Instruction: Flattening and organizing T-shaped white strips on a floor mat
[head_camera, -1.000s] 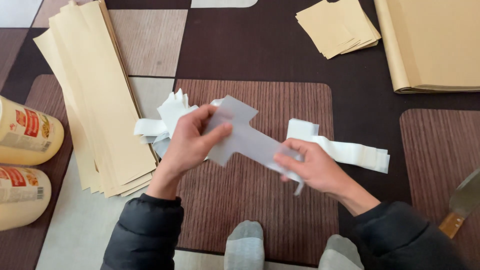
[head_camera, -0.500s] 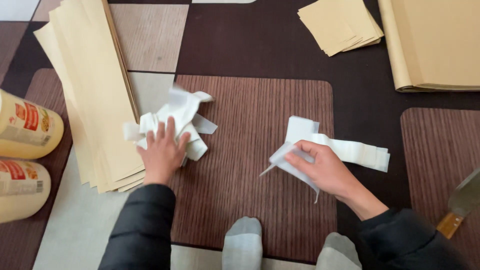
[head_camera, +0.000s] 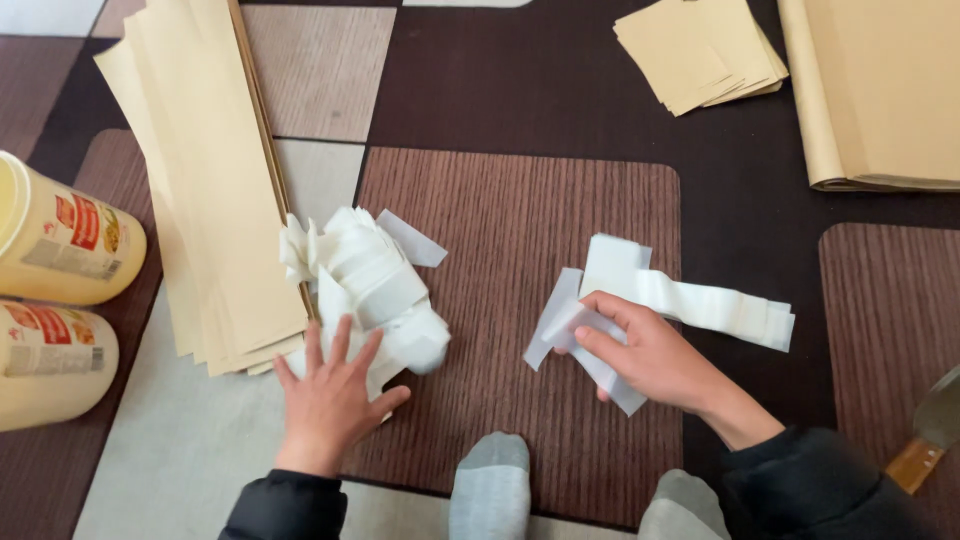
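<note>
Since the earlier frame, the left hand (head_camera: 330, 395) has been drawn back toward the body, fingers spread flat on the near edge of the crumpled heap of white paper strips (head_camera: 365, 285) beside the long tan sheets (head_camera: 205, 200). A white strip (head_camera: 580, 340) is kept pinched shut in the right hand (head_camera: 655, 360) on the brown mat (head_camera: 520, 230), by the folded white stack (head_camera: 700, 300). The heap is best pressed evenly so nothing slides, and the pinched strip held lightly, uncreased.

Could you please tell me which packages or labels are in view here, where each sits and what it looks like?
Upper tub: far left edge, lying on its side; pale yellow cylinder with a red, white and yellow label.
Lower tub: just below it, also on its side; same pale yellow, with a red and white label.
No signs or screens are in view.
</note>
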